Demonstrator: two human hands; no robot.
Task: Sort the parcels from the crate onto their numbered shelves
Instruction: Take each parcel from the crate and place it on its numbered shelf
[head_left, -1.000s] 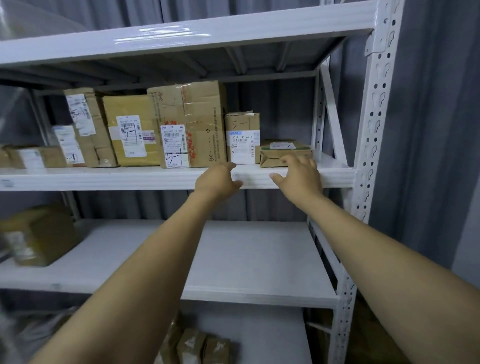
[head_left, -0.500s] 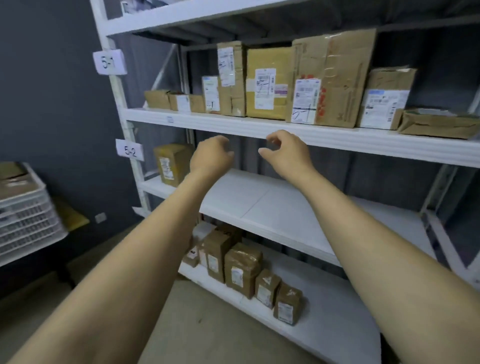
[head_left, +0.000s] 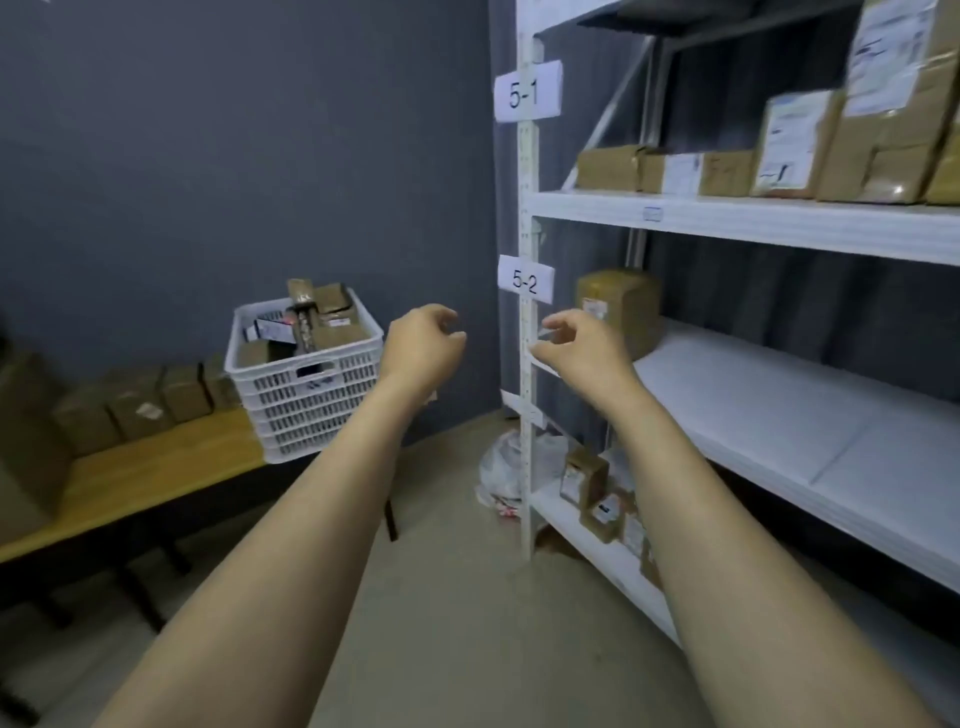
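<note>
A white plastic crate (head_left: 311, 395) holding several brown parcels (head_left: 322, 317) stands on a wooden bench at the left. The white shelf rack (head_left: 524, 218) rises on the right, with paper labels 5-1 (head_left: 527, 92) and 5-2 (head_left: 525, 279) on its post. Several cardboard parcels (head_left: 784, 150) line the 5-1 shelf, and one brown parcel (head_left: 621, 309) sits on the 5-2 shelf. My left hand (head_left: 423, 345) and my right hand (head_left: 584, 348) hang in mid-air between crate and rack, fingers loosely curled, holding nothing.
More cardboard boxes (head_left: 140, 405) stand on the wooden bench (head_left: 156, 473) left of the crate. Small parcels (head_left: 597, 493) sit on the rack's bottom shelf, and a crumpled plastic bag (head_left: 504, 473) lies on the floor by the post. A dark grey wall is behind.
My view has swung left from the rack toward the crate. My right hand let go of the flat parcel on the 5-1 shelf, and both hands drew back and lowered, holding nothing.
</note>
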